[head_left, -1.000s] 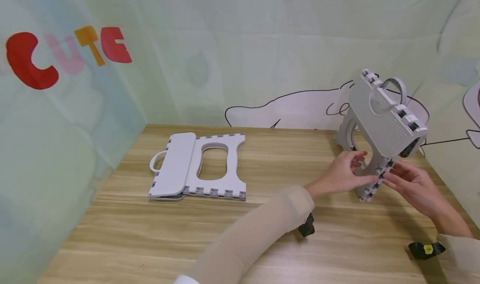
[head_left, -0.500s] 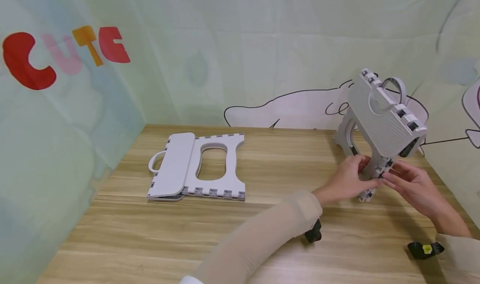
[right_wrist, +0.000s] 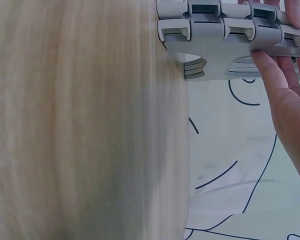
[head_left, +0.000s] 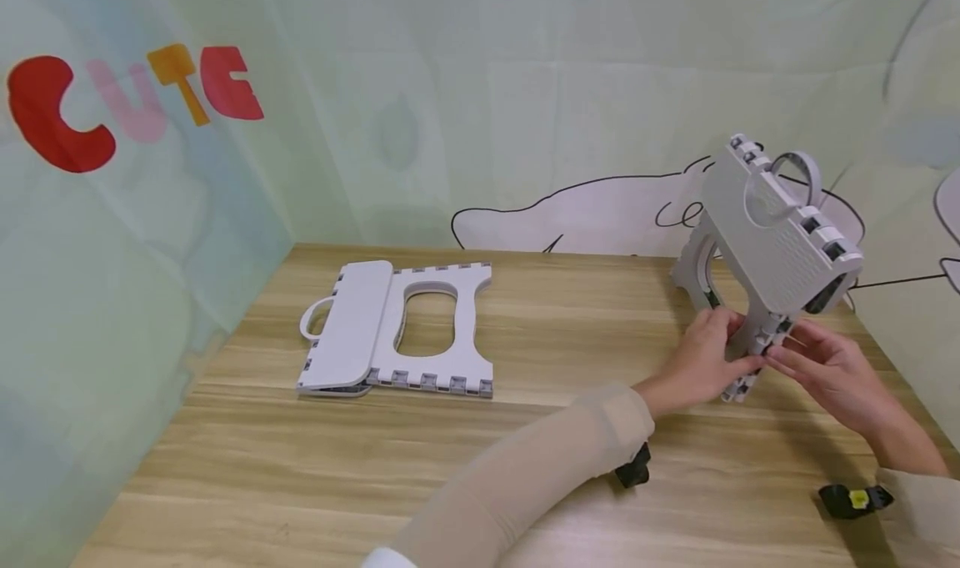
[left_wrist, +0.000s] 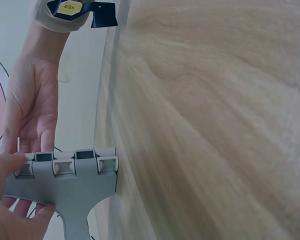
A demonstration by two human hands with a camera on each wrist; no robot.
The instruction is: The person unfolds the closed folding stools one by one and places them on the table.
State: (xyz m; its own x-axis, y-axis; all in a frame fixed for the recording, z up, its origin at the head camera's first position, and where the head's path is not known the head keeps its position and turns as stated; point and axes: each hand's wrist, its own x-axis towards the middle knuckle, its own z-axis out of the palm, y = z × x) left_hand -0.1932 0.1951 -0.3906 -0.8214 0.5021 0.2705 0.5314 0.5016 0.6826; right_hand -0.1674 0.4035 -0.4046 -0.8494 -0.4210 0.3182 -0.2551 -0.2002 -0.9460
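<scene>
At the right of the head view, a grey folding step stool (head_left: 780,243) stands tilted on the table, partly unfolded, its loop handle at the top. My left hand (head_left: 693,359) grips its near leg panel, thumb at the hinged edge and fingers reaching into the opening. From the other side, my right hand (head_left: 836,376) holds the same panel near the hinges. Both hands meet at the hinged edge of the leg panel (left_wrist: 65,185) in the left wrist view. Part of the right fingers is hidden behind the panel (right_wrist: 215,47) in the right wrist view.
A second, pale folding step stool (head_left: 348,326) lies flat on the wooden table (head_left: 555,326) at the left, its handle pointing left. Printed fabric (head_left: 487,118) hangs along the back and sides of the table.
My left hand has moved slightly right and closed its fingers around the near leg panel of the stool. The right hand and both stools stay nearly in place; the head view shifts slightly.
</scene>
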